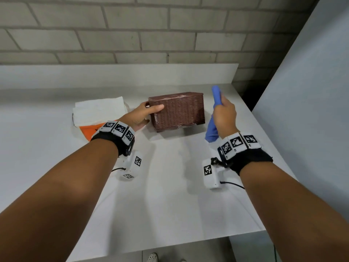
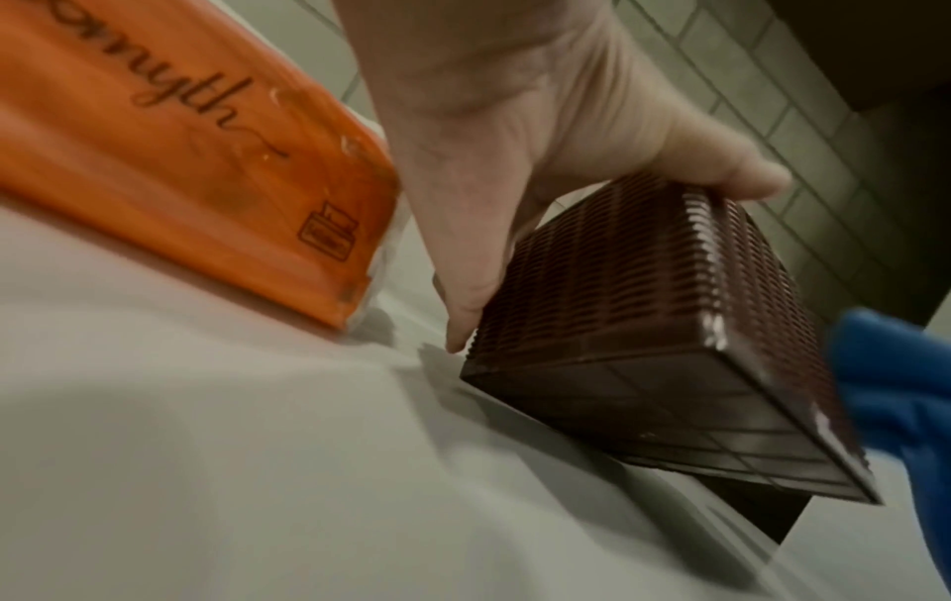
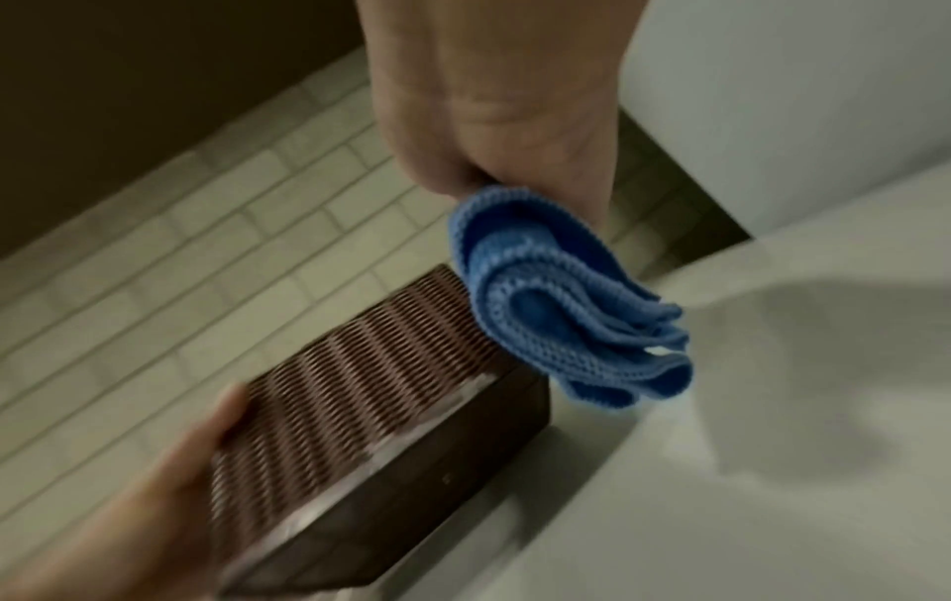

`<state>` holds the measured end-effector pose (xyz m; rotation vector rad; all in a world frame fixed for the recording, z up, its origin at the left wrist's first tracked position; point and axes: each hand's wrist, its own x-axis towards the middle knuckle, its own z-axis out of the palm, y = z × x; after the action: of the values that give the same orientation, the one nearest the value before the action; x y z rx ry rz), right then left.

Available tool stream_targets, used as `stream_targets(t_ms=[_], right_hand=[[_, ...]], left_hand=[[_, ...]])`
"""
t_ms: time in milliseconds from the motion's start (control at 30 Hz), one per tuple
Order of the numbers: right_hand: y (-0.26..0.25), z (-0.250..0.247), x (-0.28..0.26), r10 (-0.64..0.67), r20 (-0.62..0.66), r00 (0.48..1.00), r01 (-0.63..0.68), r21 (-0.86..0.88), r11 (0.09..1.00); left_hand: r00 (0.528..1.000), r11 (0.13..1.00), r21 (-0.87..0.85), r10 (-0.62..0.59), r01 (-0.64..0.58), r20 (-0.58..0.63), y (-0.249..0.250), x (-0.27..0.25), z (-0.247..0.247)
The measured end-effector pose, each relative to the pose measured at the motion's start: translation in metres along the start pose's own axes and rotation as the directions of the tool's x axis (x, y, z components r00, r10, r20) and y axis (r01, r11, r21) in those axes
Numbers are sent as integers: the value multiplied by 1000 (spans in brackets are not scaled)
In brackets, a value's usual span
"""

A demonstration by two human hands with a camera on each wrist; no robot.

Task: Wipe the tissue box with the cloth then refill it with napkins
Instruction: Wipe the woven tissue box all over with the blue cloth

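A brown woven tissue box [image 1: 177, 110] [image 2: 643, 309] [image 3: 360, 390] stands tilted on the white table, its near edge lifted. My left hand [image 1: 145, 114] [image 2: 514, 162] grips its left end, thumb on the front face and fingers behind. My right hand [image 1: 224, 114] [image 3: 494, 122] holds a bunched blue cloth [image 1: 214, 118] [image 3: 561, 309] [image 2: 906, 390] in a fist just right of the box, apart from it. White napkins [image 1: 100, 110] lie in an opened orange pack [image 1: 90, 129] [image 2: 180, 154] to the left.
The white table [image 1: 170, 186] has a raised back lip against a grey brick wall [image 1: 151, 31]. A tall pale panel [image 1: 311, 91] stands close on the right. The table's front edge is near me.
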<state>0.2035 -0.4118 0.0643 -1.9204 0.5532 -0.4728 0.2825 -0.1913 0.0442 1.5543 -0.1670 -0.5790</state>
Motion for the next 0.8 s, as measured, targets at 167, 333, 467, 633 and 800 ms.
stream_targets(t_ms=[167,333,467,633,800], right_hand=[[-34,22,-23,-227,136,964,256,-256,932],[-38,47,-39,-312,288,906,418,-474,775],[-41,65,-43,-396,336,855,517,-623,587],[-37,77,-40,-457,379,805,582,-655,483],[-26,61,-15,-451,362,816,563,-672,481]], left_hand=[[999,996,-86,-39,37,-25,0,-4,7],[991,990,-121,-87,74,-102,2,-9,14],[990,987,-140,-94,79,-104,4,-13,17],[988,977,-188,-121,101,-96,8,-16,19],[971,975,-182,-161,128,-179,7,-16,14]])
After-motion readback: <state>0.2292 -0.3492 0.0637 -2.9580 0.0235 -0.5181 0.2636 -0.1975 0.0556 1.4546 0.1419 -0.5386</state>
